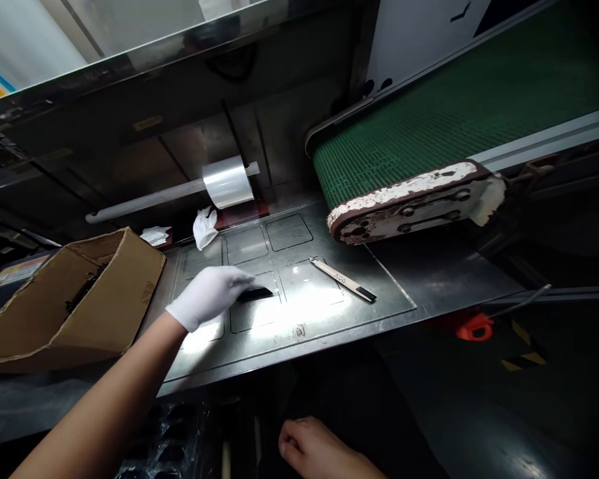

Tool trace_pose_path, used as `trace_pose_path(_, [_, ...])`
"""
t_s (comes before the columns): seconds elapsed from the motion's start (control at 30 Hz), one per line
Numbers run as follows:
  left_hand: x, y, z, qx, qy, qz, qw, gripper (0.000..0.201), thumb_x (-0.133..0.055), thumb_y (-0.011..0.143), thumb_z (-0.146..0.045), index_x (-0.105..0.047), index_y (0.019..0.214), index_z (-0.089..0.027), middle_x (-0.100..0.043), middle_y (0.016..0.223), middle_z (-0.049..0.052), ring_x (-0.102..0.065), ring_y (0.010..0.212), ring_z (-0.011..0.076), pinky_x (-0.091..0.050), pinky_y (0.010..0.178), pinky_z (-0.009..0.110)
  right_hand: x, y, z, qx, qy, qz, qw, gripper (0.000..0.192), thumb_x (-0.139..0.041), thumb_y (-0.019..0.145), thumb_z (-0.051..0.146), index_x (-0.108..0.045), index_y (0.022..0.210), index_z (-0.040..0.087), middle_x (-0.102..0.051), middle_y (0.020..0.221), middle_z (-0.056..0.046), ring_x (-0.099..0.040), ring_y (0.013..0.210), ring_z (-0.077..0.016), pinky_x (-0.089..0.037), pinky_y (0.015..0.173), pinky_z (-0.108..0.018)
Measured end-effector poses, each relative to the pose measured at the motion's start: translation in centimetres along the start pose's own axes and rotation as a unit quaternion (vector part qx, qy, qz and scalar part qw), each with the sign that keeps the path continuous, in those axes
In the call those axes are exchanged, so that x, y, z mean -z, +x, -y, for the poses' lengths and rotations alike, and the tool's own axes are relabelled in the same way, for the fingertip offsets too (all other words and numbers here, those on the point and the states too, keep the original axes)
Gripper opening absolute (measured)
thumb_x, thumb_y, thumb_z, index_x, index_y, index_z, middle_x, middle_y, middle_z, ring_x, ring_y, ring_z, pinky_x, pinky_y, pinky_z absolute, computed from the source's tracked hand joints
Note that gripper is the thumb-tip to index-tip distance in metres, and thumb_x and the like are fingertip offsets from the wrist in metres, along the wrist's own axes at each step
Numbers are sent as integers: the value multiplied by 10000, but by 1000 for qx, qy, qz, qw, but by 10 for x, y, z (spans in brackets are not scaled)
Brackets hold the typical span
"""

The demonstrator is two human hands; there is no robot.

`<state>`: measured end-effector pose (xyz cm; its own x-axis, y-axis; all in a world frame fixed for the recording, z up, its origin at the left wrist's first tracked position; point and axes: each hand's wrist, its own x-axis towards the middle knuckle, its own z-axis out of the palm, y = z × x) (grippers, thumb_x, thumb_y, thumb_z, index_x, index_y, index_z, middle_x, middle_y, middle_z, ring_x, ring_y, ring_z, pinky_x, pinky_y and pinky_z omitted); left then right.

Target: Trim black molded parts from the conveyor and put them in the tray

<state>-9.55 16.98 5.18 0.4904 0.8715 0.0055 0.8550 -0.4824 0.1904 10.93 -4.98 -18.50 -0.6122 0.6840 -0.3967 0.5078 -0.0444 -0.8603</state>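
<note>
Black strip (255, 293) lies flat in 1 recess of the metal worktop (389, 293), under the fingertips of a white-gloved left hand (209, 294), whose fingers are stretched out together and press on its near end. Right of the strip, a pale stick (343, 279) with a dark tip rests on the worktop. Left of the strip sits an open cardboard box (74, 299). Right hand (312, 449), bare, hangs below the worktop edge with fingers curled loosely, holding nothing.
</note>
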Motion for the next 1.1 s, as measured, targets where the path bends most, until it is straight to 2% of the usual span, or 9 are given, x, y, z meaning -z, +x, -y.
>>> trace_pose_path(0.1, [8, -2, 7, 48, -13, -79, 996, 335, -499, 1041, -346, -767, 1206, -230, -805, 1219, 19, -748, 1139, 212, -578, 1044, 328, -2, 1, -3, 1, 4, 0, 1000, 251, -569, 958, 282, -799, 1052, 246, -811, 978, -42, -742, 896, -200, -495, 764, -241])
trace_pose_path(0.17, [8, -8, 4, 46, -13, -99, 994, 329, -500, 1038, -328, -755, 1213, -216, -795, 1239, 35, -737, 1156, 211, -562, 1072, 331, -3, 2, -6, -4, 6, 1, 1000, 253, -573, 959, 283, -801, 1063, 252, -810, 997, -40, -743, 926, -202, -502, 787, -241])
trace_pose_path(0.33, [-17, -14, -17, -33, 25, -36, 999, 235, -568, 998, -239, -773, 1109, -270, -793, 1102, 29, -729, 1019, 218, -580, 937, 337, -5, 6, -11, -22, 1, 14, 1000, 249, -603, 947, 302, -810, 1078, 262, -810, 1007, -40, -743, 948, -213, -509, 813, -253])
trace_pose_path(0.5, [-38, -6, -24, -34, 98, -25, 994, 351, -487, 956, -90, -733, 1171, -219, -746, 1062, 100, -681, 955, 295, -549, 836, 428, -3, 6, -9, -31, -2, 21, 999, 246, -598, 957, 312, -810, 1075, 276, -809, 996, -25, -737, 932, -201, -509, 792, -240])
trace_pose_path(0.6, [-42, -7, -25, -30, 125, -29, 991, 385, -466, 926, -48, -705, 1193, -187, -731, 1042, 105, -665, 920, 307, -531, 804, 438, -2, 5, -8, -33, -2, 18, 999, 241, -601, 958, 318, -813, 1064, 276, -810, 1002, -25, -738, 916, -198, -513, 816, -245])
trace_pose_path(0.73, [-43, -21, -33, -29, 131, -32, 990, 373, -448, 946, -52, -686, 1195, -195, -724, 1035, 92, -659, 928, 290, -517, 818, 424, -3, 4, -9, -29, -3, 7, 1000, 263, -593, 958, 327, -809, 1100, 278, -809, 1062, -32, -738, 1005, -216, -517, 854, -256])
trace_pose_path(0.87, [-44, -42, -46, -23, 113, -31, 993, 318, -439, 993, -97, -677, 1171, -210, -718, 1015, 83, -647, 890, 272, -500, 795, 415, -4, 2, -9, -24, -10, 3, 1000, 286, -571, 966, 335, -805, 1111, 260, -807, 1068, -53, -742, 1018, -231, -521, 850, -272])
trace_pose_path(1.1, [-57, -72, -60, -11, 59, -46, 997, 362, -427, 960, -33, -641, 1208, -187, -700, 1004, 84, -621, 858, 257, -500, 751, 411, 1, 2, -4, -15, -19, 7, 1000, 280, -570, 957, 307, -802, 1103, 248, -815, 1055, -63, -753, 979, -237, -519, 813, -277])
